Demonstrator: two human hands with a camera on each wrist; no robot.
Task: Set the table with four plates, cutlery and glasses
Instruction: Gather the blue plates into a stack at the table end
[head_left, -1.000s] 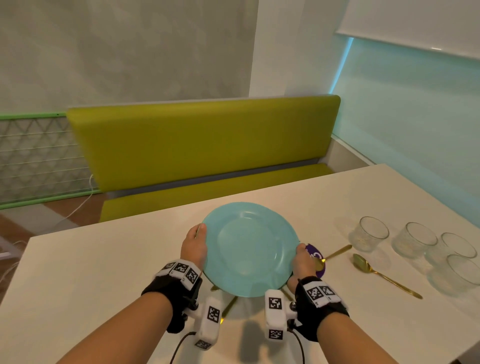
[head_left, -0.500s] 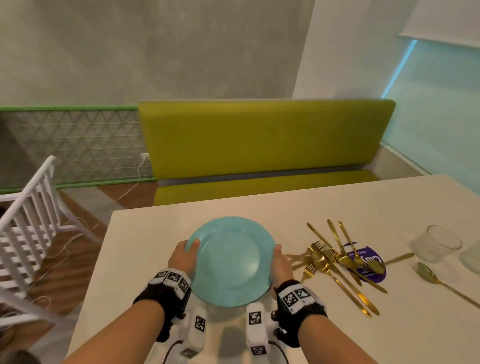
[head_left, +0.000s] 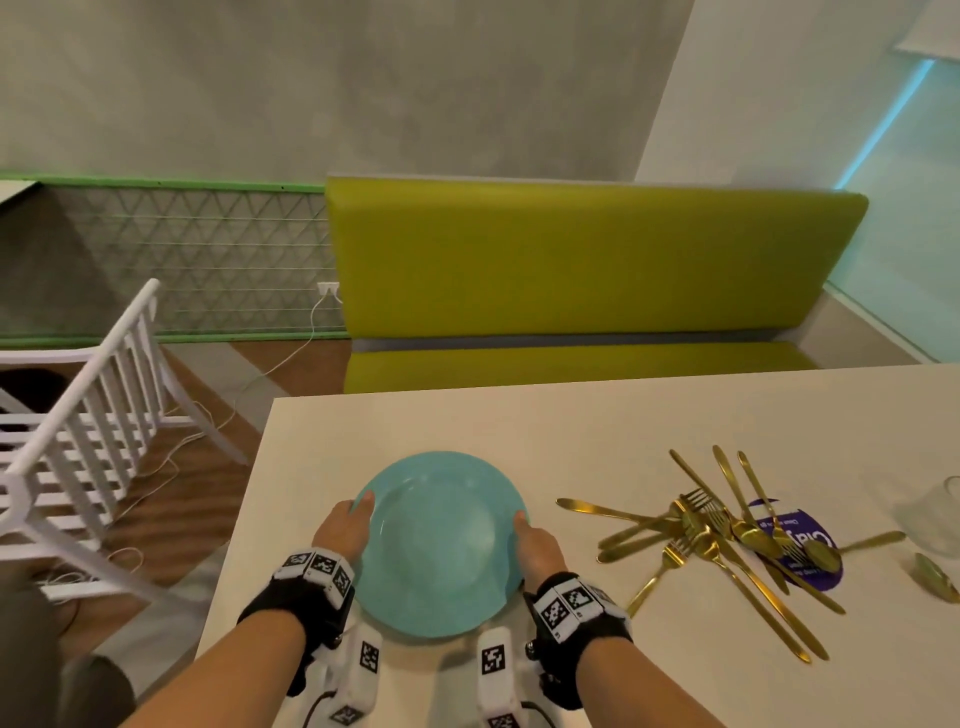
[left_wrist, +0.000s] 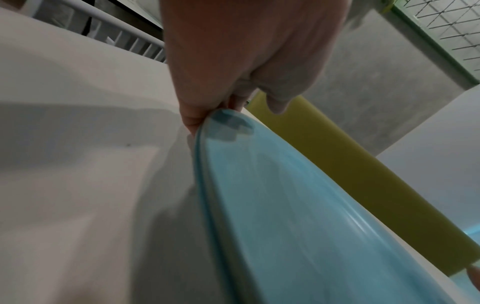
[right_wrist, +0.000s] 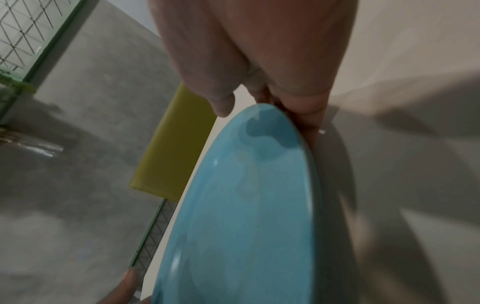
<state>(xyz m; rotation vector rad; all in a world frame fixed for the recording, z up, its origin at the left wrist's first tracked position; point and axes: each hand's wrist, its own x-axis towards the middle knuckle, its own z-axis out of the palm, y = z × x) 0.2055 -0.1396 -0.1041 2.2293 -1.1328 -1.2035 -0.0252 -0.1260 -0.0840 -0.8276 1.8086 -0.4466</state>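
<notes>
A light blue plate (head_left: 441, 540) hangs just above the white table (head_left: 597, 426), near its left end. My left hand (head_left: 345, 527) grips the plate's left rim, thumb on top and fingers underneath. My right hand (head_left: 535, 543) grips the right rim the same way. The left wrist view shows the plate (left_wrist: 298, 216) edge-on with my left hand (left_wrist: 207, 111) curled round its rim. In the right wrist view my right hand (right_wrist: 291, 107) pinches the plate (right_wrist: 246, 205). A heap of gold cutlery (head_left: 727, 535) lies to the right. One glass (head_left: 935, 514) stands at the right edge.
A purple round mat (head_left: 800, 545) lies under the cutlery. A gold spoon (head_left: 935, 577) lies alone near the glass. A green bench (head_left: 571, 270) runs behind the table. A white chair (head_left: 88, 415) stands on the floor to the left. The table's left edge is close to my left hand.
Both hands have carried the plate leftward along the table, away from the cutlery heap and the glasses. The view has swung left, bringing the white chair in.
</notes>
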